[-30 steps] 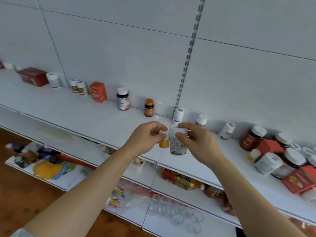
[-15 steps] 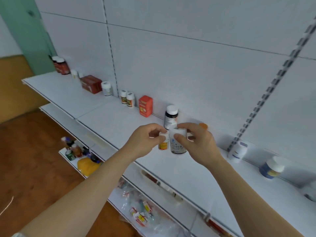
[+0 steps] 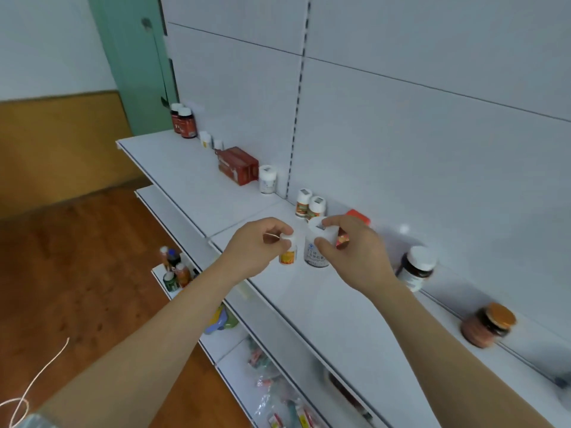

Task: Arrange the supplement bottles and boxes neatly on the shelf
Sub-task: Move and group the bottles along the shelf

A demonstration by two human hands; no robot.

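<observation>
Got my left hand (image 3: 258, 247) pinching a small orange-label bottle (image 3: 288, 253) by its cap and my right hand (image 3: 347, 247) gripping a bigger white bottle (image 3: 316, 247), both held just above the white shelf (image 3: 324, 304). Probably best to set them upright at the back wall beside the matching bottles (image 3: 310, 203). Wooden floor (image 3: 77, 273) below, green door (image 3: 136, 63) at the far end.

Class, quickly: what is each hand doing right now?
Left hand: grips the small orange-label bottle.
Right hand: grips the larger white bottle.
</observation>
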